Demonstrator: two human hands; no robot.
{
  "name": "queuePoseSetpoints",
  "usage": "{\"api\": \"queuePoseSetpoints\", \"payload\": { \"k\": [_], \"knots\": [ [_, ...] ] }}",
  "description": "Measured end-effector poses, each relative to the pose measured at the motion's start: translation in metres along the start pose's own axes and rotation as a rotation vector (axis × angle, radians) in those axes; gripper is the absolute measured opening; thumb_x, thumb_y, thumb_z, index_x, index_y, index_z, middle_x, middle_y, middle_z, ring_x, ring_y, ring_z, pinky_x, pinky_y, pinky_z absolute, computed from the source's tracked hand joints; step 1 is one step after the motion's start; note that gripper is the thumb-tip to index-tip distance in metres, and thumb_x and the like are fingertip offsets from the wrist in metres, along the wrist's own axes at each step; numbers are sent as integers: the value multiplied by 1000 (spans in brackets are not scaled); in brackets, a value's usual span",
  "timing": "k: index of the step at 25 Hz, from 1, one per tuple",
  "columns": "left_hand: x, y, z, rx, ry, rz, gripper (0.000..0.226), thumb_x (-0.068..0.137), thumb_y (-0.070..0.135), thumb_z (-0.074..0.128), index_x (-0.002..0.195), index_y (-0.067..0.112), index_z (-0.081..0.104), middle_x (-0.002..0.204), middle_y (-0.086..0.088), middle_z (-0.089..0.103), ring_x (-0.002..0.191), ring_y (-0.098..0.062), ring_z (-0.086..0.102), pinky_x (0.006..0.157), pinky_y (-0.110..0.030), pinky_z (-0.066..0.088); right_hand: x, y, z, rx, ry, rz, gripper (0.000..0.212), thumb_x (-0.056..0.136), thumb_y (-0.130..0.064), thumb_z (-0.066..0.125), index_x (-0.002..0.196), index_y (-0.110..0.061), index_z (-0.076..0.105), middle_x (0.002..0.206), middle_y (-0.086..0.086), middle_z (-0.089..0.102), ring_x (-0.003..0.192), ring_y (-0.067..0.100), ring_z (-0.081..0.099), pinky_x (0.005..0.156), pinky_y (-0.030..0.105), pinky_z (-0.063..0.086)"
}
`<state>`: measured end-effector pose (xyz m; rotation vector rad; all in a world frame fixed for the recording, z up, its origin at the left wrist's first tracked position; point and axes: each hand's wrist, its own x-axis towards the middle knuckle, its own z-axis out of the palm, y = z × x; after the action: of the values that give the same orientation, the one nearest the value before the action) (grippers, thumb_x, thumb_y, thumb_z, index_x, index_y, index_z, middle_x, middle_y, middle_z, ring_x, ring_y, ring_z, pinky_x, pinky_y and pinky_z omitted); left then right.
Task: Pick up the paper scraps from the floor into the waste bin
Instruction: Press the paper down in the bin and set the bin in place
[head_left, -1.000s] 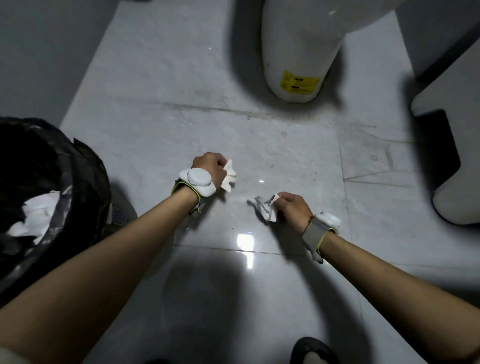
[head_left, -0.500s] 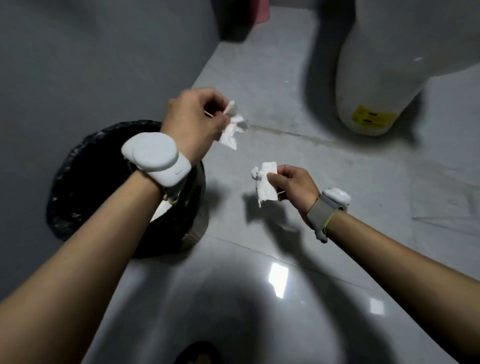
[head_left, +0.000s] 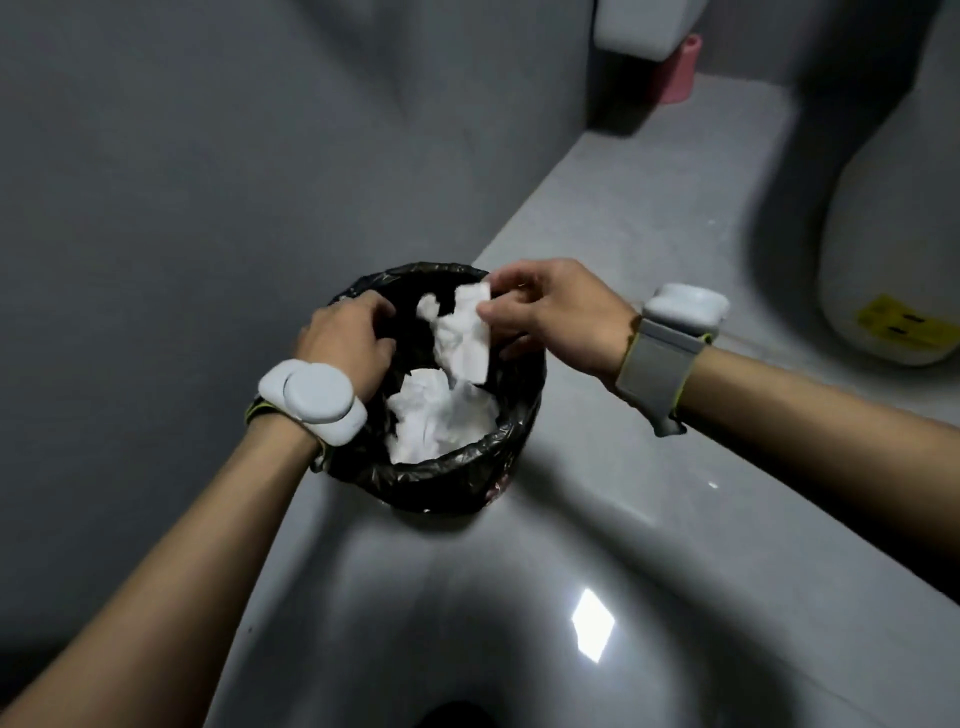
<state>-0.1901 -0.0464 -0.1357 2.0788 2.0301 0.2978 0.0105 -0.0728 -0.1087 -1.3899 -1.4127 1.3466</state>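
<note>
1. The floor (head_left: 649, 519) is seen as a glossy grey tiled area; no loose scraps are visible on the part in view.
2. The bin (head_left: 447, 480), lined with a black bag, stands on the floor beside the wall (head_left: 208, 182). Crumpled paper (head_left: 441, 415) already lies inside it.
3. The right hand (head_left: 550, 312) is held over the bin's far rim, thumb and fingers pinched on a scrap (head_left: 462, 332) that hangs inside the mouth of the bin.
4. The left hand (head_left: 345, 345) is lowered over the near left rim, fingers curled down into the bin. Whether a scrap is held there cannot be told, as the fingertips are hidden.
5. The step in hand is judged to be the release. The scrap should be let go only while it hangs wholly within the rim, so that it is not caught on the bag's edge or dropped outside.
6. The bag's edge should not be dragged inward as the hands are withdrawn.
</note>
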Motion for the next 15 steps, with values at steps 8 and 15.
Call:
{"api": "queuePoseSetpoints", "payload": {
  "k": [8, 15],
  "knots": [
    [6, -3, 3, -261, 91, -38, 24, 87, 16, 55, 106, 26, 67, 109, 1, 72, 108, -24, 62, 95, -30, 45, 14, 18, 6, -750, 209, 219, 48, 77, -36, 71, 114, -12, 49, 100, 10, 60, 81, 27, 55, 63, 27, 36],
    [13, 10, 12, -250, -99, -13, 8, 84, 30, 62, 89, 30, 67, 86, 5, 67, 95, -24, 64, 90, -34, 51, -7, 39, 12, -163, -41, 573, 28, 90, -20, 51, 95, 8, 57, 70, 20, 66, 40, 20, 60, 33, 20, 43]
  ]
}}
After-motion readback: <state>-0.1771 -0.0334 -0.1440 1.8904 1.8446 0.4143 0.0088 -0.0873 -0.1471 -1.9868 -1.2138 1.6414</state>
